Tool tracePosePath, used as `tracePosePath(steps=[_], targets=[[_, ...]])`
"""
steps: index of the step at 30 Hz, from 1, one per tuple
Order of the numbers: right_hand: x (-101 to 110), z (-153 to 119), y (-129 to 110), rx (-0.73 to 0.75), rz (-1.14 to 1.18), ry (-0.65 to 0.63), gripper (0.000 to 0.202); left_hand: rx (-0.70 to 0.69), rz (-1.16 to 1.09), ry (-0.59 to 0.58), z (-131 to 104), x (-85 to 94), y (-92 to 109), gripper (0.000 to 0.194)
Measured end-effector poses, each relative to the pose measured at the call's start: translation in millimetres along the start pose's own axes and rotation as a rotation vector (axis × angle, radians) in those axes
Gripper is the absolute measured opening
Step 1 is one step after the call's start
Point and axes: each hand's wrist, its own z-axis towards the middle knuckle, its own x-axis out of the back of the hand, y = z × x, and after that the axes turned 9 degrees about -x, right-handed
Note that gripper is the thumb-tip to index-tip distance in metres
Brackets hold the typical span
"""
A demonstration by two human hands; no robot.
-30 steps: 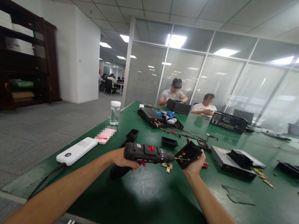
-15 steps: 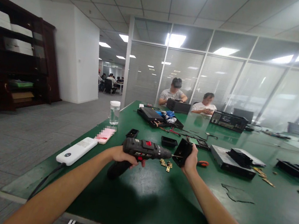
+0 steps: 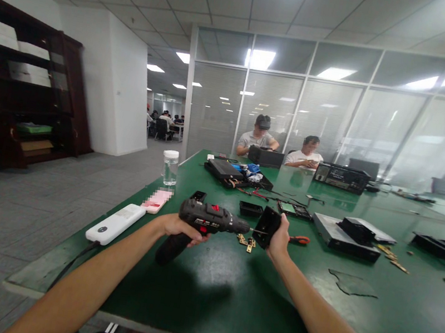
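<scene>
My left hand (image 3: 184, 231) is wrapped round the handle of a black and red power drill (image 3: 212, 219), which lies level and points right. The drill's thin bit reaches the open face of a small black box (image 3: 267, 227). That box is tilted on edge in my right hand (image 3: 280, 237), with the fingers closed on its right side. Just below the bit, several brass-coloured pieces (image 3: 250, 244) lie on the green table (image 3: 201, 298). Behind my right hand sits a screwdriver with an orange and black handle (image 3: 299, 239). Another black box (image 3: 250, 209) stands behind the drill.
On the left are a white power bank (image 3: 115, 224) with a cable, a pink phone (image 3: 158, 200) and a clear jar (image 3: 170, 168). A silver device (image 3: 344, 239) and a black tray (image 3: 443, 250) lie right. Two people sit across the table near a black case (image 3: 341, 178).
The drill and my left hand have shifted slightly left. The black box and my right hand have also moved a little left, the bit still reaching the box.
</scene>
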Motion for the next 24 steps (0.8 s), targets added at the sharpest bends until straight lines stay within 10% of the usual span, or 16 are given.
tracePosePath(steps=[24], targets=[[-1.3,-3.5,0.2,-0.054,-0.015,-0.02,0.039,0.029,-0.079,0.024,-2.0,-0.5,-4.5,0.031]])
